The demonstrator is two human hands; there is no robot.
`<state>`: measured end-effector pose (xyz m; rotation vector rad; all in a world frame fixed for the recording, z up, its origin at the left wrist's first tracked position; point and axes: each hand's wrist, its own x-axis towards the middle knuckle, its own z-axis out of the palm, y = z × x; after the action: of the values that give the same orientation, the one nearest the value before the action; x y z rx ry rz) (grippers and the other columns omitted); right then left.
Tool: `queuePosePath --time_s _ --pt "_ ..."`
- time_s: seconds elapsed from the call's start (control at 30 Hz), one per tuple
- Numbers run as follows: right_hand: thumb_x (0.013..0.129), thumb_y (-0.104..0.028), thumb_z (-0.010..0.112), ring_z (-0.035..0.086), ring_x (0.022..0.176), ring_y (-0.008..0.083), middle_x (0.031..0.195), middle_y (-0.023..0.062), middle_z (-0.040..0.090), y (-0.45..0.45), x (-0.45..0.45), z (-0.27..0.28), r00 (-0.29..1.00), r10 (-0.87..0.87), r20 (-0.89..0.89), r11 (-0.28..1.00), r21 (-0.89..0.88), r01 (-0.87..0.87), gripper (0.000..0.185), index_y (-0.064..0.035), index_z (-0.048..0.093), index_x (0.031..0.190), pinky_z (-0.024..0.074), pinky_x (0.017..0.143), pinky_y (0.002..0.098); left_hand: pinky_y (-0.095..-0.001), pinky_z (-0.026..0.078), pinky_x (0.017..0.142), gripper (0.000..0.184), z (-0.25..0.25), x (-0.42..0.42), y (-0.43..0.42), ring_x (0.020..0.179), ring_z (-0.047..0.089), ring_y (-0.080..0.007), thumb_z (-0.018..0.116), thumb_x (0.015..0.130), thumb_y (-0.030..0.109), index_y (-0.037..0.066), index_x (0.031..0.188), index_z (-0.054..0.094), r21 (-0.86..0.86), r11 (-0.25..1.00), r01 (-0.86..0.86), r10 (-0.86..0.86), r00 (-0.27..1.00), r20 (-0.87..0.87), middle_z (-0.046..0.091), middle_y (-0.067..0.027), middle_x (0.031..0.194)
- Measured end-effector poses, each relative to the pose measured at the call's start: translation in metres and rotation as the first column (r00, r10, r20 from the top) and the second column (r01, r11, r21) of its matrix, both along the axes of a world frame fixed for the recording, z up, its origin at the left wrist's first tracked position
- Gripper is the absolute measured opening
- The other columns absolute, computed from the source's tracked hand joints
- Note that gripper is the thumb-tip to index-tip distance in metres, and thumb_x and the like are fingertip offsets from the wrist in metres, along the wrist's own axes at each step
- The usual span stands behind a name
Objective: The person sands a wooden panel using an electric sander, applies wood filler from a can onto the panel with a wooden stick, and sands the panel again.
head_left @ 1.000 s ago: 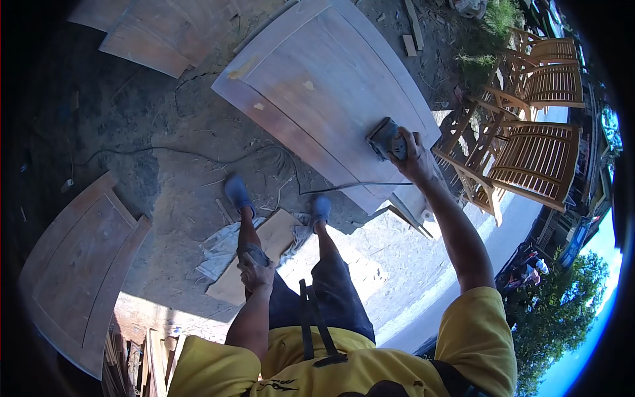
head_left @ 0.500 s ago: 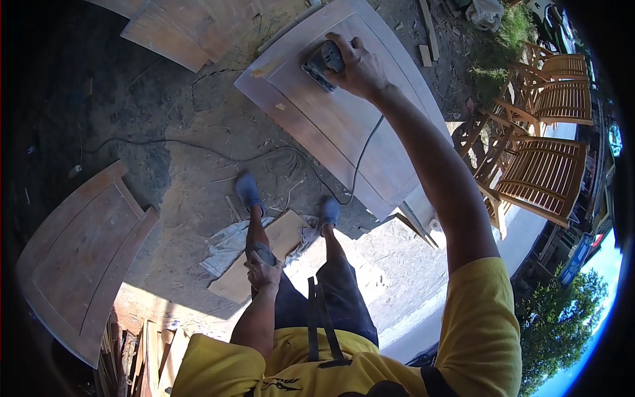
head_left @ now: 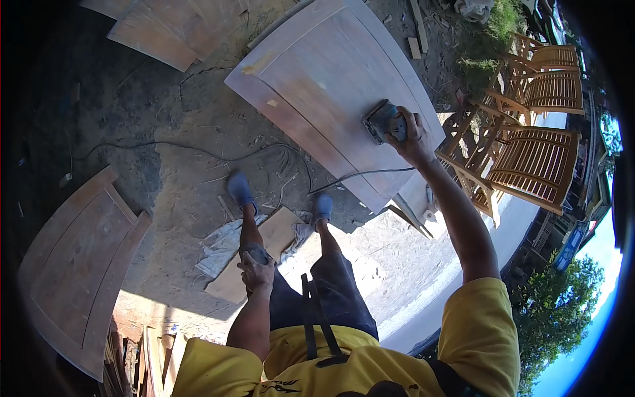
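Our hands are well apart. Our right hand is clamped on a dark power sander, fingers wrapped over its body, and the sander sits against the face of a large wooden panel, towards the end nearer the chairs. We cannot tell what holds the panel up. Pale patches mark its face, and thin grooved lines run along its curved long edge and its straight one.

Our left hand is closed on a small dark grey object in front of our knee; we cannot make out what it is.

A dark cord runs out from beneath our right forearm, passes over the panel's near corner and snakes away across the dusty ground. We stand on that ground in blue-grey clogs, with a flat brown board and a crumpled pale cloth around our feet. A second panel lies to our left, more wooden sheets are beyond it, and wood strips are heaped near our left sleeve. The slatted chairs stand in a row to our right.
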<state>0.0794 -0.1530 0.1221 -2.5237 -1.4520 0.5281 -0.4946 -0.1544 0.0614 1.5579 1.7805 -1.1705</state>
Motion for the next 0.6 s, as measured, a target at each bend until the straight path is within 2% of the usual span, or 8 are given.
queuePosePath --time_s 0.17,0.23,0.4,0.53,0.57,0.6 --pt "0.084 -0.029 0.088 0.072 0.098 0.0471 0.123 0.0201 0.06 -0.041 -0.015 0.005 0.992 -0.118 0.034 0.987 -0.105 0.121 0.086 -0.0225 0.043 0.156 0.0622 0.083 0.0563 -0.0537 0.061 0.092 0.097 -0.001 0.001 -0.003 0.108 0.072 -0.0501 0.08 0.084 0.053 0.015 0.161 0.035 0.038 0.999 0.023 -0.023 1.0 0.007 0.052 -0.031 0.137" --pt "0.083 -0.028 0.088 0.072 0.095 0.0479 0.122 0.0203 0.06 -0.013 -0.02 0.002 0.999 -0.029 -0.042 0.998 -0.061 0.026 0.086 -0.0245 0.042 0.156 0.0623 0.081 0.0564 -0.0535 0.061 0.092 0.097 0.0 0.003 0.0 0.108 0.072 -0.0502 0.08 0.084 0.053 0.015 0.161 0.035 0.052 0.998 0.046 -0.045 0.999 -0.007 0.053 -0.0307 0.136" --pt "0.083 -0.027 0.088 0.072 0.097 0.0474 0.123 0.0205 0.06 0.034 -0.026 0.01 0.997 -0.035 -0.067 0.993 -0.116 0.027 0.084 -0.0277 0.044 0.155 0.0625 0.082 0.0559 -0.0539 0.06 0.097 0.098 0.002 0.01 0.002 0.112 0.071 -0.0505 0.079 0.085 0.054 0.015 0.162 0.033 0.015 0.999 0.051 -0.05 0.999 -0.012 0.051 -0.0325 0.141" --pt "0.083 -0.03 0.089 0.072 0.098 0.0461 0.122 0.02 0.061 -0.026 -0.026 0.0 0.996 -0.056 -0.069 0.998 0.0 0.056 0.083 -0.0239 0.046 0.154 0.0625 0.082 0.0555 -0.0536 0.059 0.097 0.1 0.005 0.013 0.004 0.114 0.071 -0.0504 0.079 0.084 0.056 0.016 0.164 0.033 -0.006 1.0 0.024 -0.024 0.999 -0.024 0.05 -0.0335 0.144" --pt "0.083 -0.03 0.089 0.072 0.098 0.0461 0.122 0.02 0.061 -0.044 -0.023 -0.001 0.997 -0.052 -0.065 0.999 -0.011 0.052 0.083 -0.0239 0.046 0.154 0.0625 0.082 0.0555 -0.0536 0.059 0.097 0.1 0.003 0.012 0.002 0.114 0.071 -0.0504 0.079 0.084 0.056 0.016 0.164 0.033 -0.017 1.0 0.019 -0.02 1.0 -0.021 0.05 -0.0335 0.144" --pt "0.083 -0.03 0.089 0.072 0.099 0.046 0.123 0.0205 0.062 -0.059 -0.018 -0.003 0.992 -0.122 -0.029 0.992 -0.03 0.121 0.084 -0.0232 0.046 0.154 0.0622 0.083 0.0554 -0.0533 0.06 0.096 0.1 0.0 0.01 0.0 0.113 0.071 -0.0502 0.08 0.084 0.056 0.016 0.163 0.034 -0.005 1.0 0.029 -0.029 0.999 -0.018 0.05 -0.0333 0.144"
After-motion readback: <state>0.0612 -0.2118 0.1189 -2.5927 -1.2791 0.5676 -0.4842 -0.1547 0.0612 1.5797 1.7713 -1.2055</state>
